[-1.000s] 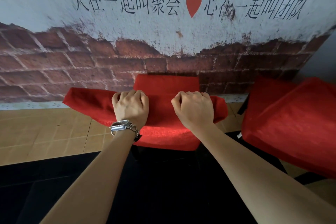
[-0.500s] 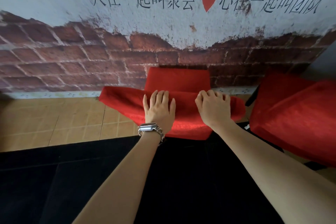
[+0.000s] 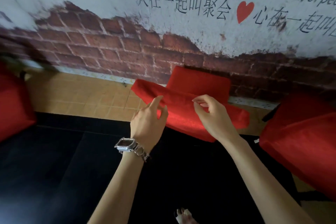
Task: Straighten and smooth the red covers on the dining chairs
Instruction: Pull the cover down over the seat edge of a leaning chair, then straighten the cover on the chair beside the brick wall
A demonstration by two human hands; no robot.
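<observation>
Inspection finds a brick-print wall (image 3: 109, 49) behind and a black table (image 3: 54, 160) across the foreground. The right chair cover (image 3: 300, 142) and the left chair cover (image 3: 12, 105), both red, sit at the frame edges. The middle red cover (image 3: 190, 120) lies over the chair against the wall, with a fold across it. Your left hand (image 3: 147, 120) and right hand (image 3: 214, 116) hover over that fold with fingers loosely curled, released and grasping nothing. A silver watch (image 3: 127, 144) is on your left wrist.

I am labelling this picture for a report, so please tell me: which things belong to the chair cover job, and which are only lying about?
Belong to the job: red cover on the middle chair; red cover at right; red cover at left; left hand; right hand.
Only there: black table; wristwatch; painted wall; tiled floor.
</observation>
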